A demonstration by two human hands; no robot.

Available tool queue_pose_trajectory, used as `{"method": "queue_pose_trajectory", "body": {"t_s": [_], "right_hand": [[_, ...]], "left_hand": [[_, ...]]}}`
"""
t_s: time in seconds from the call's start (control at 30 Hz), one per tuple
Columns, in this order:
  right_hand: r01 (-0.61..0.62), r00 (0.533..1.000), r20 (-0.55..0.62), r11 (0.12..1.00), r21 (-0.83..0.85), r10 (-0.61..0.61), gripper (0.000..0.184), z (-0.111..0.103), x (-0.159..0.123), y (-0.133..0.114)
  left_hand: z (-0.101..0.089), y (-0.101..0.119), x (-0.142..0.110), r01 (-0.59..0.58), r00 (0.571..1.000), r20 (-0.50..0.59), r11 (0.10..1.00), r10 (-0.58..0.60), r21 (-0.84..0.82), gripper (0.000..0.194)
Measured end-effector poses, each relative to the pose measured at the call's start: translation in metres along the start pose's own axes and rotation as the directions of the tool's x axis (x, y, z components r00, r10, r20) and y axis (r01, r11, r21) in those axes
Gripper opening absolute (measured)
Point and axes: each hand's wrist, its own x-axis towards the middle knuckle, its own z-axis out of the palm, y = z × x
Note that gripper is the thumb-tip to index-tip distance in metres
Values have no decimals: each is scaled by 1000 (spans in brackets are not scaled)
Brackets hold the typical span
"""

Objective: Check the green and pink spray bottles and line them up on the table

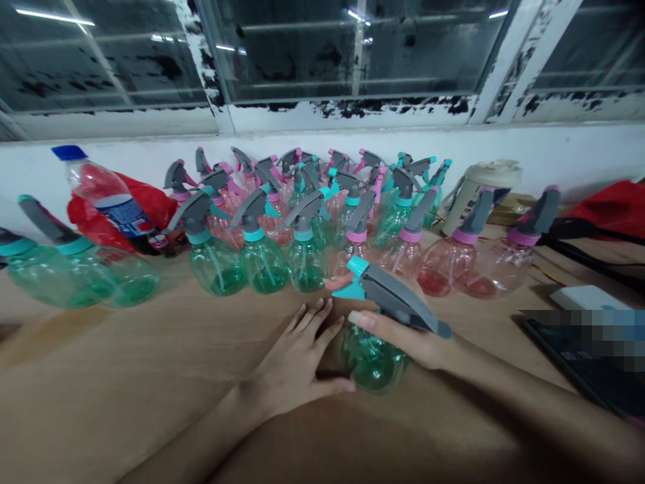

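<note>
A green spray bottle (377, 366) with a grey and turquoise trigger head stands at the front of the table, some liquid in its base. My right hand (420, 339) is closed round its neck, just below the trigger head, with the thumb on the near side. The far fingers are partly hidden behind the head. My left hand (295, 359) lies open on the wooden table (176, 363), fingers spread, left of the bottle and close to it. Just beyond my hands is a row of similar bottles, among them a green one (307, 265) and a pink one (446, 269).
Behind that row stand several more spray bottles against the white wall. At left, a soda bottle (118, 205) leans on a red bag (85, 218), near more green bottles (121, 279). At right are a beige canister (476, 191), black cables (579, 252), a white box (587, 299) and a dark flat device (569, 363).
</note>
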Motion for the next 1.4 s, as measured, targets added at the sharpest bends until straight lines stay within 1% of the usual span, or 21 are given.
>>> {"method": "queue_pose_trajectory", "body": {"t_s": [0.17, 0.3, 0.57, 0.7, 0.8, 0.93, 1.03, 1.07, 1.13, 1.23, 1.33, 1.4], "right_hand": [[7, 1000, -6, 999, 33, -7, 33, 2, 0, 2], [20, 1000, -19, 999, 47, -19, 29, 1, 0, 2], [35, 999, -7, 999, -17, -35, 37, 2, 2, 4], [0, 1000, 13, 1000, -28, 0, 36, 2, 2, 4], [-4, 1000, 11, 1000, -26, 4, 35, 1, 2, 2], [26, 1000, -5, 1000, -15, -26, 25, 1, 2, 0], [15, 1000, -18, 999, -42, -16, 12, 2, 2, 1], [12, 1000, -22, 998, -59, -13, 11, 3, 2, 2], [13, 1000, -24, 997, -81, -15, 12, 3, 2, 2], [-28, 1000, -15, 999, -46, 27, 13, 2, 2, 2], [-41, 997, -68, 999, -26, 39, 24, 1, 2, 2], [-19, 996, -86, 1000, -25, 17, 28, 1, 2, 3]], "left_hand": [[-5, 3, 2, -2, 999, 35, 999, 0, 47, 91], [-4, 2, 2, -1, 1000, 23, 999, 0, 48, 90], [1, 0, 1, -15, 1000, -1, 998, 15, 59, 92], [0, 0, 1, -13, 1000, 11, 996, 13, 83, 92], [1, 0, 1, -11, 1000, -2, 997, 11, 79, 91], [1, 0, 0, -15, 1000, -7, 998, 15, 57, 89], [0, 1, 0, -15, 1000, 6, 999, 15, 45, 90], [-1, 1, 0, -11, 1000, 9, 999, 11, 43, 91], [-3, 2, 0, 0, 1000, 18, 999, -1, 41, 93], [-4, 3, 1, 12, 999, 46, 999, -14, 44, 91], [-4, 4, 2, 25, 998, 65, 999, -27, 44, 88], [-4, 4, 2, 26, 998, 64, 999, -28, 42, 88]]}}
